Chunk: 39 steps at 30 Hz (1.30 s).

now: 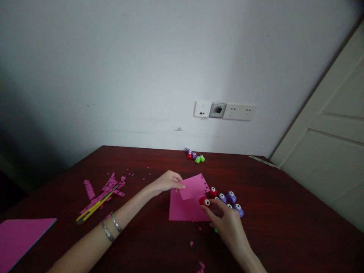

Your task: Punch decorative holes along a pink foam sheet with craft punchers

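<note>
My left hand (168,181) pinches the left edge of a small pink paper piece (193,186), which has a row of punched holes along its right side. Under it lies a larger pink sheet (182,211) on the table. Between the fingers and thumb of my right hand (227,222) is a red craft punch (203,200) with a white and black button, close to the paper's lower right. Beside that hand sit several more craft punches, among them another red punch (213,192) and a purple punch (231,196); my fingers partly hide some.
A yellow utility knife (95,209) rests on pink paper scraps (109,186) at the left. Pink sheets (24,239) lie at the near left. More punches (194,156) stand by the wall, and a ruler-like strip (263,161) lies at the back right. Pink bits dot the table (136,235).
</note>
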Each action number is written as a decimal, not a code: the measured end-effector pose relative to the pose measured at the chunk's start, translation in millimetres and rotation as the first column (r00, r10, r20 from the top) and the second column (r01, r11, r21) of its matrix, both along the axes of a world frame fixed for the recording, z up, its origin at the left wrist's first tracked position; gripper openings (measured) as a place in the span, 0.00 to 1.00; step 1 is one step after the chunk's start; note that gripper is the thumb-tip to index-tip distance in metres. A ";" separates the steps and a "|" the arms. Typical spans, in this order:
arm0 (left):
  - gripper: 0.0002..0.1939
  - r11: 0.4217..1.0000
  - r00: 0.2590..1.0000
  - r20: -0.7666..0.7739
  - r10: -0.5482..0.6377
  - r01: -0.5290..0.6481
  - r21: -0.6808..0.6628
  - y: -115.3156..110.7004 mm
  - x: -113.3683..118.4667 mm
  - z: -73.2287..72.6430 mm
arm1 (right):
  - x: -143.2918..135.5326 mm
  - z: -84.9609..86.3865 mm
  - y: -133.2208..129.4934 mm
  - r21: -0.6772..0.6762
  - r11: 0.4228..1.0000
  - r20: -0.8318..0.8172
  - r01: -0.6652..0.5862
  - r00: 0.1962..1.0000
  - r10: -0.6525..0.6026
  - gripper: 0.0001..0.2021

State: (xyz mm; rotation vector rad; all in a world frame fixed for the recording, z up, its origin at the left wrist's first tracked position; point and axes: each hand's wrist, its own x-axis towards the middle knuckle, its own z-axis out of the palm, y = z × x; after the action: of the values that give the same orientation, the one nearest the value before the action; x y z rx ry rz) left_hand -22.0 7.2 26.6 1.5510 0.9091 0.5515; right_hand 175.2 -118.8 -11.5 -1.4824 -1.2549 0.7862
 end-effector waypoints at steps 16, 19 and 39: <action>0.18 1.000 0.999 0.025 -0.023 0.023 -0.015 -8.9 6.2 -4.1 | -0.9 1.3 -4.1 0.089 0.993 0.303 -0.078 0.952 0.047 0.12; 0.17 0.999 0.999 0.036 -0.034 0.035 -0.008 -8.1 6.4 -9.0 | -2.2 2.3 -4.4 0.102 0.992 0.351 -0.074 0.936 0.034 0.13; 0.18 0.998 0.998 0.019 -0.055 0.056 -0.034 -11.9 9.0 -7.9 | -3.2 2.5 -5.9 0.113 0.991 0.407 -0.069 0.913 0.017 0.15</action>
State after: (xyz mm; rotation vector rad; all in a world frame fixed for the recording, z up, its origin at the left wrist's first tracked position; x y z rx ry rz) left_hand -13.0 -4.7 18.7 1.5331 0.8553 0.5064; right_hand 172.0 -124.6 -9.1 -1.5675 -1.6195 0.4247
